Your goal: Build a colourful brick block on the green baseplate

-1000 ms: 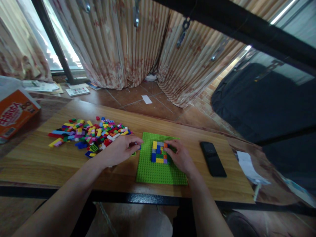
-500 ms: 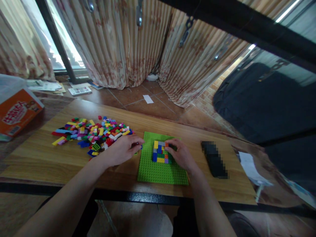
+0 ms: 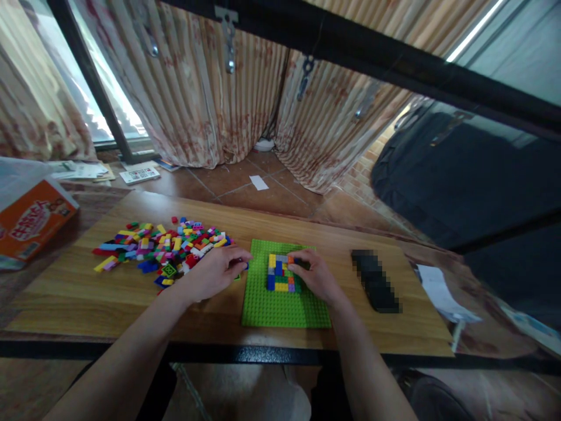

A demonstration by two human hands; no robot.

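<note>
A green studded baseplate lies on the wooden table. Near its middle sits a low block of toy bricks in yellow, blue, grey, green, orange and purple. My right hand is closed at the upper right corner of that block, thumb and fingertips around a dark brick there, mostly hidden by the fingers. At the plate's left edge, my left hand pinches thumb against fingers, with a small blue brick showing at the tips. A lime green brick lies under this hand.
Many loose bricks are heaped left of the baseplate. A black phone-like object, partly pixelated, lies to the right. An orange and white carton stands at the far left. Paper lies beyond the table's right end.
The view has tilted and shifted slightly. Both hands keep nearly the same places relative to the baseplate, and the brick block looks unchanged.
</note>
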